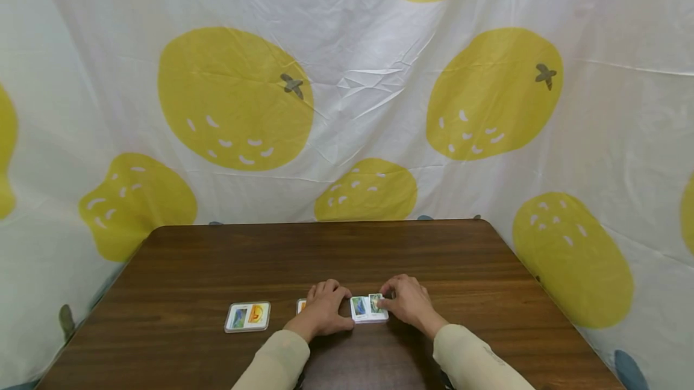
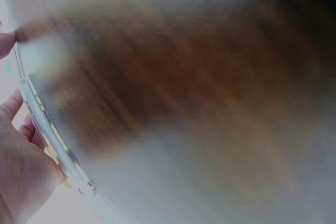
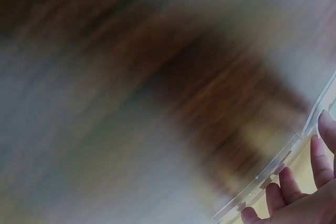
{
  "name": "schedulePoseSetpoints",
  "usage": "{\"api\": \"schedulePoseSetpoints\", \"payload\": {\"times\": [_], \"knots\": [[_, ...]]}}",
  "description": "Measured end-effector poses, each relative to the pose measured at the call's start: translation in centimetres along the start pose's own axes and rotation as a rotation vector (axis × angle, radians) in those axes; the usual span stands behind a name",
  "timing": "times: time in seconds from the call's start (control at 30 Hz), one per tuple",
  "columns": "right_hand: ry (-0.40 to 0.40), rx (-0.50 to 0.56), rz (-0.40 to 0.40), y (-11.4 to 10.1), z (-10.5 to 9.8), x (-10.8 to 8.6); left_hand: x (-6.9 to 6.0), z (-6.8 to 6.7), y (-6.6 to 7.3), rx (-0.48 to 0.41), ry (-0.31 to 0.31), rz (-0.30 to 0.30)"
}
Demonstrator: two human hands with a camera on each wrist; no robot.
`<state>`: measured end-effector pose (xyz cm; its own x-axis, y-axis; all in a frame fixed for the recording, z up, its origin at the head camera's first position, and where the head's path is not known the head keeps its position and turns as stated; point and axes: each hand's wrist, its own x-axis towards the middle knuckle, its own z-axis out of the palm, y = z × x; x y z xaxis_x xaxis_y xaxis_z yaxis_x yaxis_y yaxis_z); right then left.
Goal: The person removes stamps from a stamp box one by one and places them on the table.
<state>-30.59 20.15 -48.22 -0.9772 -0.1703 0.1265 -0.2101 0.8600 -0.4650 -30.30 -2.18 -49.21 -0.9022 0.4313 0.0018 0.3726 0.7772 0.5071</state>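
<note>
White tray (image 1: 371, 319) is lying on the bench (image 1: 379, 251) between my hands; my right grip (image 1: 408, 301) is pinching the green card (image 1: 374, 301), my left grip (image 1: 323, 308) is lying loosely spread alongside. I'm worrying that a sideways pull could drag the tray.

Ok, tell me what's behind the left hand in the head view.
Behind the left hand, the left end of what looks like a card case shows, white with some orange. The hand covers the rest; what is there can't be seen.
</note>
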Motion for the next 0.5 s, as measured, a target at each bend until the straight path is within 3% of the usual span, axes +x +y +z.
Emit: {"api": "schedulePoseSetpoints", "payload": {"times": [0.5], "knots": [[0.034,0.112,0.011,-0.21,-0.50,0.06,0.08,0.18,-0.15,0.007,-0.001,-0.002]]}}
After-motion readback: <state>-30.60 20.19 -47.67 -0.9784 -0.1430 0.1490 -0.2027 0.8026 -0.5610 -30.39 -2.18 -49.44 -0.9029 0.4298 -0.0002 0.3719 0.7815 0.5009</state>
